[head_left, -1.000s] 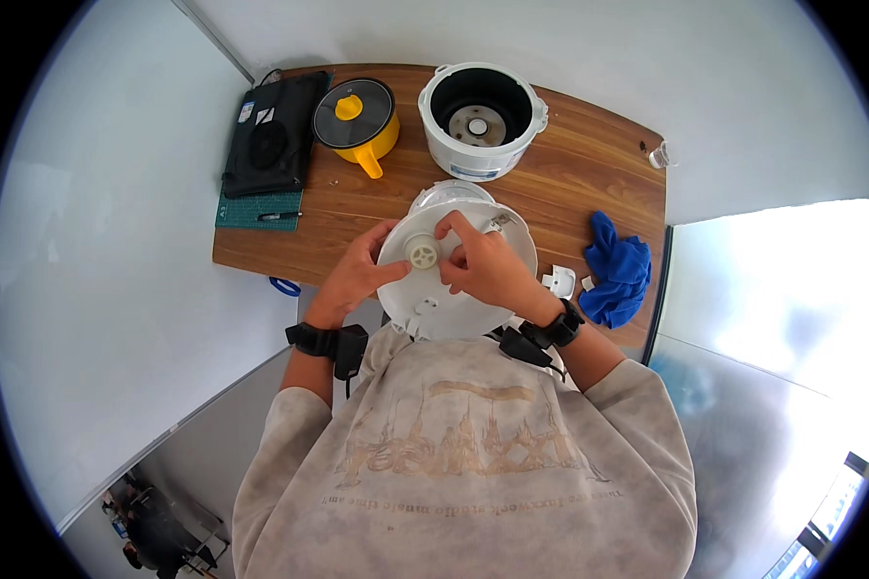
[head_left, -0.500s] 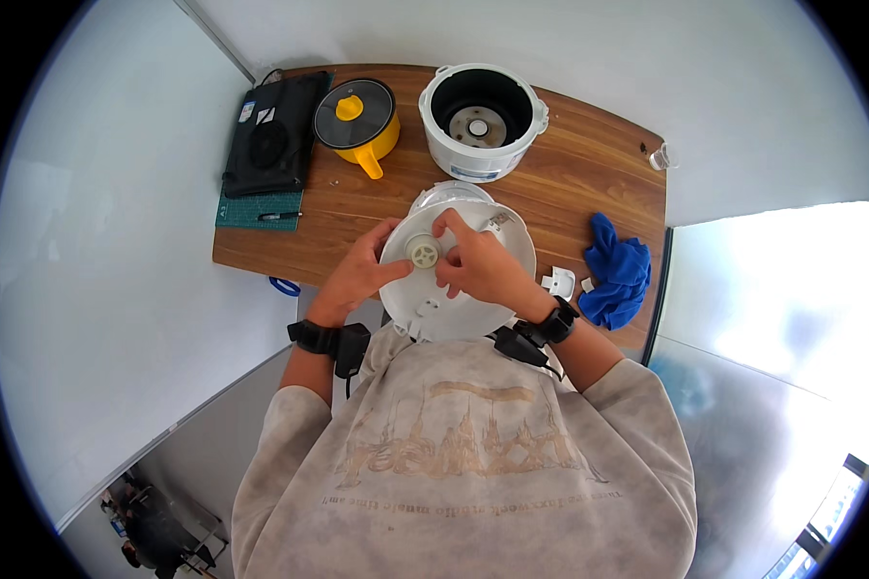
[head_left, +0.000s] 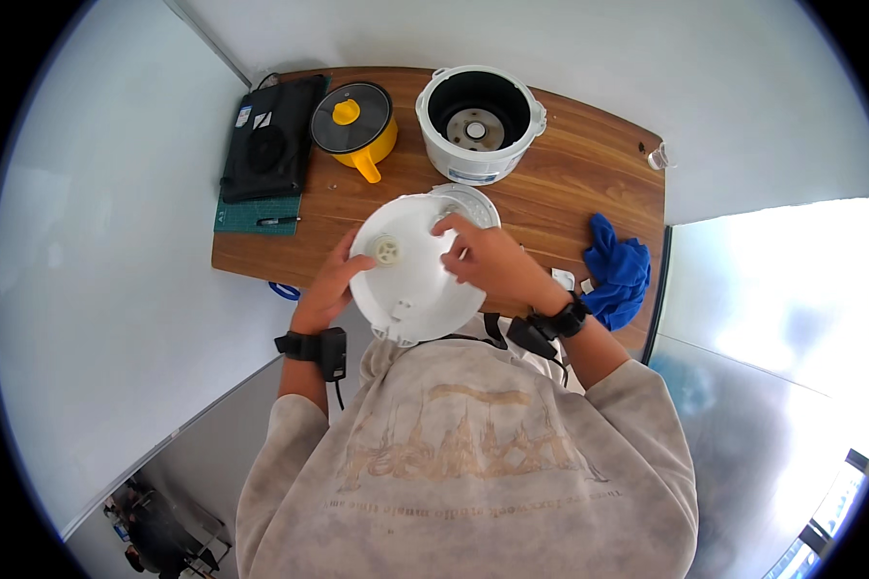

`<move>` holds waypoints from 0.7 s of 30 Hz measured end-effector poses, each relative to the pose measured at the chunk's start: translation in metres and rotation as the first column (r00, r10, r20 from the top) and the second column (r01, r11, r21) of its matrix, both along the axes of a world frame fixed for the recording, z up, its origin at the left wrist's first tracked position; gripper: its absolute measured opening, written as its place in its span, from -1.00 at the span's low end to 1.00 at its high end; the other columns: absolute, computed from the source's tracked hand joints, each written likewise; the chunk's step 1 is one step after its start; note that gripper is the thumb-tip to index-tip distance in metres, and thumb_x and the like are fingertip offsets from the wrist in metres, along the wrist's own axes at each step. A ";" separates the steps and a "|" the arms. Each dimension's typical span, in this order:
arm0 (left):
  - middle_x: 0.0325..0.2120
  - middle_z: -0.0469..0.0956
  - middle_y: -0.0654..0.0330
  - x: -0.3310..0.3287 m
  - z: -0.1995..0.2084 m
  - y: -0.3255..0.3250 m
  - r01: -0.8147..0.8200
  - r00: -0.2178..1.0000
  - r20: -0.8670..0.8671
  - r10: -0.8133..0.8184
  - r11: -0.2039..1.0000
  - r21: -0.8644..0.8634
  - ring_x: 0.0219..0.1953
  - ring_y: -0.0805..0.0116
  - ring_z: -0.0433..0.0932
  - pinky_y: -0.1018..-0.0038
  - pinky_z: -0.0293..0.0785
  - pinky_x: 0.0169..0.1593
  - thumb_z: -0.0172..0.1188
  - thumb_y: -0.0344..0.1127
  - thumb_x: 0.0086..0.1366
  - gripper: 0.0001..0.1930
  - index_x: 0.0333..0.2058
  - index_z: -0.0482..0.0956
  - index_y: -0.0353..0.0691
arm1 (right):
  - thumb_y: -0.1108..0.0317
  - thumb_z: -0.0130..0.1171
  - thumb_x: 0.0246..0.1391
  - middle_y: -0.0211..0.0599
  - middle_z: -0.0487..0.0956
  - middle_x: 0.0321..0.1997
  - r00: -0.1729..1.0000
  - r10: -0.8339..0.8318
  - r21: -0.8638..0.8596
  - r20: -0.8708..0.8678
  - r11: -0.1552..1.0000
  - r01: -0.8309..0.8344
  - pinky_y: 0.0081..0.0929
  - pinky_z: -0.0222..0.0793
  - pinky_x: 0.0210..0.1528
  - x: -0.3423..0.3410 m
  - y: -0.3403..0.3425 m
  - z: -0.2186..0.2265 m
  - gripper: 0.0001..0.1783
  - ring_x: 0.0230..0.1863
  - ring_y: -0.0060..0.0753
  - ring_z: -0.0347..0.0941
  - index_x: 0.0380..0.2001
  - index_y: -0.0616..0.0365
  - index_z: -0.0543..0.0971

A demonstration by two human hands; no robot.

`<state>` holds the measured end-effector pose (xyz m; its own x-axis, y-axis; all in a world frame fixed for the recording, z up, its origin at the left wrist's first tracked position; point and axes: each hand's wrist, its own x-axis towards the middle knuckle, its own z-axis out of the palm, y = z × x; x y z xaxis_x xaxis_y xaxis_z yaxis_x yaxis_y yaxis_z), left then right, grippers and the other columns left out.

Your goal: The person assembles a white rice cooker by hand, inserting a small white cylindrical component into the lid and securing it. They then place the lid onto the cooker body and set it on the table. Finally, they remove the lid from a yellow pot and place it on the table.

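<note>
A white round cooker lid (head_left: 425, 289) is tilted above the table's near edge. My left hand (head_left: 328, 282) grips its left rim, the thumb lying over the edge. Close to that thumb, a cream round spoked piece (head_left: 387, 252) sits on the lid. My right hand (head_left: 497, 262) hovers over the lid's right part, fingers bent and apart, with nothing visible in them. Behind the lid, a shiny round plate (head_left: 475, 201) lies partly covered on the table. The white cooker body (head_left: 473, 166) stands beyond it, open at the top, its dark inside showing a metal heating disc (head_left: 477, 129).
A yellow pot with a dark lid (head_left: 372, 147) stands at the far left, beside a black flat appliance (head_left: 285, 121) on a green mat (head_left: 237, 216). On the right lie a blue cloth (head_left: 616, 265) and a small white part (head_left: 562, 280). A clear cup (head_left: 658, 157) is at the right edge.
The lid has moved left with my left hand. My right hand has come away from the spoked piece and now sits farther right of it.
</note>
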<state>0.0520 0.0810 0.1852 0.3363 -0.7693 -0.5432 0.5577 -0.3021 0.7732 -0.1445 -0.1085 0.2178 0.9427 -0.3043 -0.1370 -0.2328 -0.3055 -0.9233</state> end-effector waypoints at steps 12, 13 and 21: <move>0.07 0.49 0.10 0.048 -0.004 0.049 -0.193 0.969 0.165 0.185 0.981 0.033 0.08 0.30 0.50 0.39 0.40 0.18 0.15 -0.37 0.25 -0.43 0.24 0.31 -0.31 | 0.07 0.18 0.10 0.05 0.65 -0.18 0.829 -0.398 -0.387 -0.393 0.890 0.244 0.01 0.49 -0.10 -0.035 -0.072 -0.195 -0.55 -0.12 0.21 0.57 -0.05 0.13 0.48; 0.08 0.49 0.09 0.050 -0.004 0.047 -0.201 0.964 0.190 0.188 0.978 0.052 0.08 0.31 0.51 0.39 0.41 0.17 0.14 -0.36 0.27 -0.45 0.24 0.32 -0.31 | 0.05 0.19 0.09 0.06 0.65 -0.16 0.827 -0.393 -0.400 -0.402 0.888 0.228 0.02 0.49 -0.09 -0.031 -0.071 -0.207 -0.54 -0.11 0.23 0.57 -0.06 0.15 0.48; -0.05 0.56 0.12 0.043 0.001 0.035 -0.195 0.900 0.406 0.160 0.980 0.047 -0.02 0.41 0.52 0.51 0.42 0.07 0.23 -0.21 0.33 -0.52 0.14 0.43 -0.33 | 0.01 0.18 0.13 0.09 0.65 -0.22 0.871 -0.313 -0.382 -0.378 0.910 0.161 0.02 0.49 -0.12 0.006 -0.056 -0.175 -0.56 -0.18 0.15 0.60 -0.17 0.19 0.50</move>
